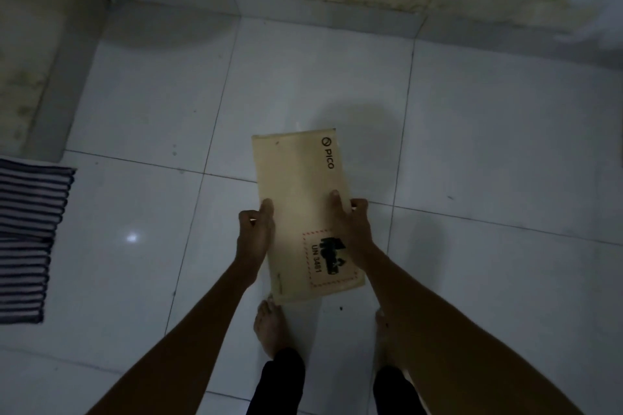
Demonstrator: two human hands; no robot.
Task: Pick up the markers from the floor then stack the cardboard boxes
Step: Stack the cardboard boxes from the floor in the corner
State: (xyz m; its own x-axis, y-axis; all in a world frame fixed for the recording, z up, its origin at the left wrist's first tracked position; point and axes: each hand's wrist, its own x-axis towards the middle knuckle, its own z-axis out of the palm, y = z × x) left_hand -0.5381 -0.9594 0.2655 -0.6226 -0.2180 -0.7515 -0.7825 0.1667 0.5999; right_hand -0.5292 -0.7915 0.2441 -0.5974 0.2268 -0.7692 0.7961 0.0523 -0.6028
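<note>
Both hands — left hand (254, 239), right hand (350, 229) — grip a cardboard box (300, 185) above the white tiled floor (488, 145).

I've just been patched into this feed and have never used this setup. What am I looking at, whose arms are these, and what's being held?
There is no machine here. One camera sits on a person's head and looks down past their own two arms. The left hand and right hand grip the long sides of a tan cardboard box printed PICO, held out in front of the body. Its near end hides part of the person's bare feet, which stand on a pale tiled floor. A striped cloth lies on the floor at the left edge.
</note>
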